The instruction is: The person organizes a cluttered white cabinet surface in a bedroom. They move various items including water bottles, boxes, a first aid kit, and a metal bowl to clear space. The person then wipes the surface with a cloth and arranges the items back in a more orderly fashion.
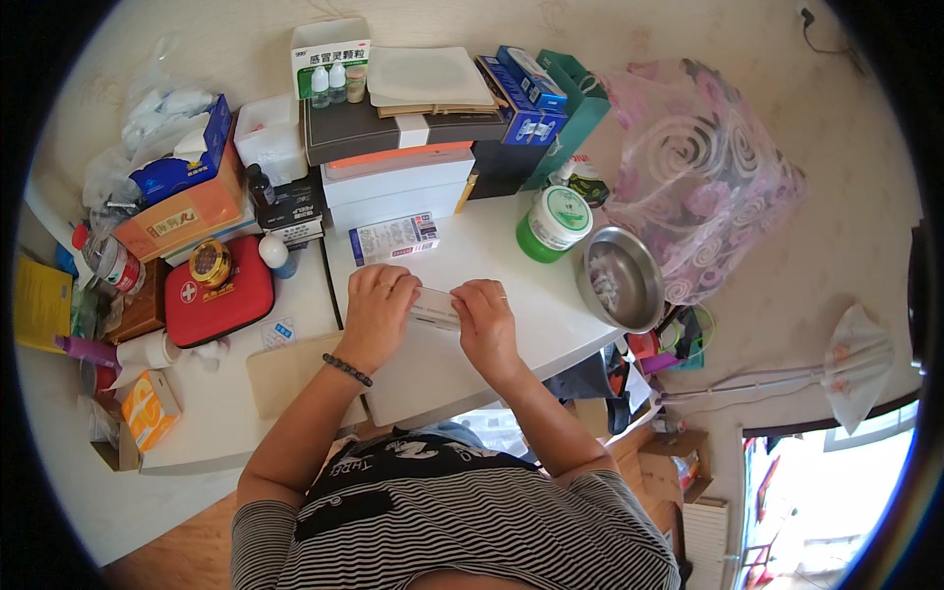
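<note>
A small flat whitish piece with faint printed lines, maybe a blister pack or thin box, is stretched between my two hands above the white table. My left hand, with a dark bead bracelet at its wrist, pinches its left end. At its right end, the fingers of my right hand are closed on it; a ring shows on that hand. Just beyond my hands lies a white and blue medicine box. To the right stand a green tub with a white lid and a steel bowl with white crumpled pieces in it.
Stacked boxes rise at the back. On the left are a red first-aid case with a gold round jar on it, a small white and blue bottle and an orange box. A patterned sheer cover stands far right.
</note>
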Available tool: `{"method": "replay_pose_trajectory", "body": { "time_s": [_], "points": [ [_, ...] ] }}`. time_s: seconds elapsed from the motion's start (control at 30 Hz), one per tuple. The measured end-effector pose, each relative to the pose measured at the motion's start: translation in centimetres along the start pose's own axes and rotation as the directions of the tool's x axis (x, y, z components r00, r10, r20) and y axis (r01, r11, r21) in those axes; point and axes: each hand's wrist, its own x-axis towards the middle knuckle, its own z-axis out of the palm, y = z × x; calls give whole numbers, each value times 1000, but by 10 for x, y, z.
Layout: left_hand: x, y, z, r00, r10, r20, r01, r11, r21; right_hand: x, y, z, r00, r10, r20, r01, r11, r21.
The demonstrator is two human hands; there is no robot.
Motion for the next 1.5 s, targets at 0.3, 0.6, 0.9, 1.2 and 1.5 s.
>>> {"method": "replay_pose_trajectory", "body": {
  "time_s": [0.3, 0.6, 0.9, 1.2, 1.5],
  "points": [
    [-6, -7, 17, 913, -391, 115, 393, 769, -503, -9, 14, 8, 785, 563, 259, -615, 653, 443],
    [-12, -21, 23, 758, -561, 333, 635, 518, -574, -24, 21, 9, 857, 450, 251, -514, 715, 473],
    [-13, -11, 7, 870, -448, 205, 465, 607, -645, -21, 46, -18, 892, 354, 280, -445, 796, 411],
    [-21, -31, -8, 873, -464, 150, 469, 714, -521, 79, 61, 22, 978, 157, 137, -196, 916, 349],
    [-35, -35, -30, 878, -442, 185, 477, 765, -433, 67, 51, 92, 962, 271, 19, -268, 934, 235]
  ]
}}
